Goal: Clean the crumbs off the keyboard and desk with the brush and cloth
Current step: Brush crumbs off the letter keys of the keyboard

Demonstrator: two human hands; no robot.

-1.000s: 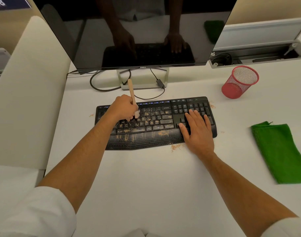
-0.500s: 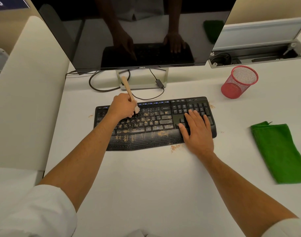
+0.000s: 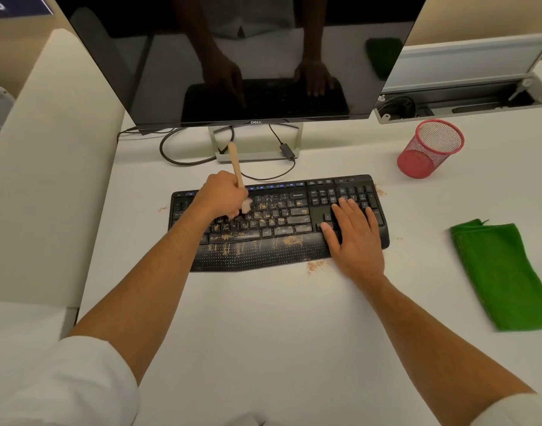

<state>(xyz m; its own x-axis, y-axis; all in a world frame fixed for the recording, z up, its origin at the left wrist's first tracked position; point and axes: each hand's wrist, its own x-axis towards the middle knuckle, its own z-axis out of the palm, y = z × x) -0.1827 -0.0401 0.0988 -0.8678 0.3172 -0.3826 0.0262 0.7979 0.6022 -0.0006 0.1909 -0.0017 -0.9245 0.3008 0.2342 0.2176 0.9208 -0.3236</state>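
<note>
One keyboard [image 3: 279, 222], brush [image 3: 237, 170], cloth [image 3: 503, 272], cup [image 3: 429, 149] (crumb piles perhaps four).

A big white desk [image 3: 263, 318] holds a wide black keyboard [image 3: 279, 222] with brown crumbs [image 3: 317, 265] beside it. A folded green cloth [image 3: 503, 275] lies to the right, near a tipped red wire-mesh cup [image 3: 429, 149]. A black monitor's silver stand [image 3: 257, 152] and black cables [image 3: 177, 155] sit at the back.

Black keyboard [image 3: 279, 222] lying flat on white surface [image 3: 263, 318], wrist rest toward the wearer, tan crumbs [image 3: 291, 240] scattered over keys and rest, more in a small heap just off its front edge and by both ends. Small brush [image 3: 237, 175] with pale wooden handle tilted up and away, white bristles down on the upper key rows, left of centre. Green cloth [image 3: 500, 275] folded, lying flat, well apart to the right.
</note>
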